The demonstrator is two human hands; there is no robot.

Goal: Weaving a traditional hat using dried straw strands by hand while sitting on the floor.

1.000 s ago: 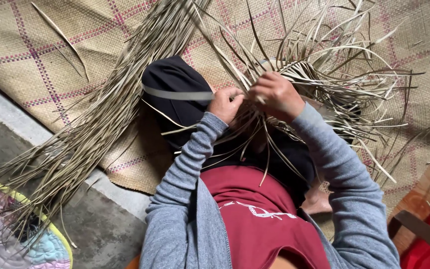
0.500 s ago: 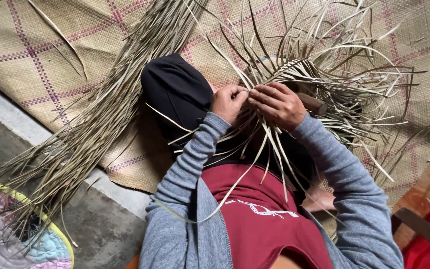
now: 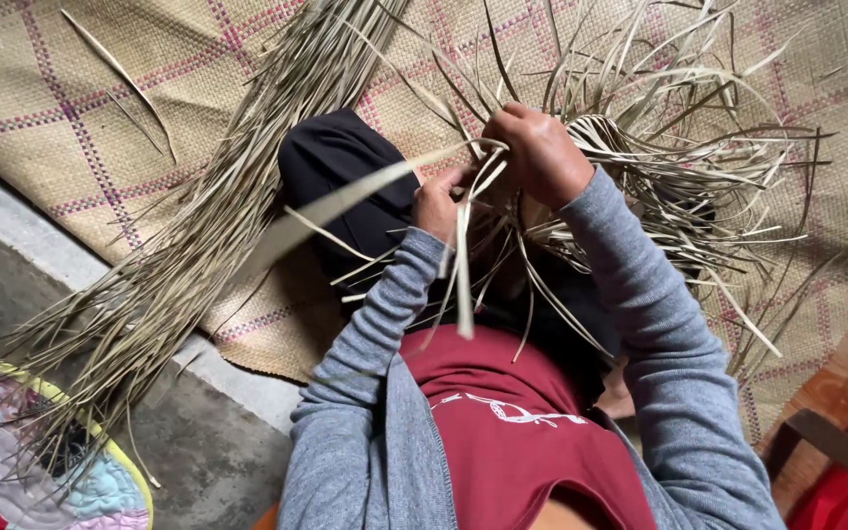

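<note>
My left hand [image 3: 441, 204] pinches pale dried leaf strips in front of my chest, over my black-trousered knee [image 3: 341, 167]. Just up and to the right, my right hand [image 3: 540, 152] is closed around a tuft of strips at the top of a half-woven piece [image 3: 640, 177], whose loose ends fan out to the right. One long flat strip [image 3: 345, 201] sticks out to the left from between my hands. Grey sleeves cover both my arms.
A long bundle of dried strips [image 3: 218, 216] lies diagonally across the woven checked mat [image 3: 71, 108]. Bare concrete floor [image 3: 198, 442] borders the mat at lower left, beside a colourful quilted cloth [image 3: 12, 471]. A red and wooden object [image 3: 836, 451] sits at lower right.
My right hand has risen and moved right, pulling strips upward. A long flat strip now swings out to the left. My left hand has stayed near the work.
</note>
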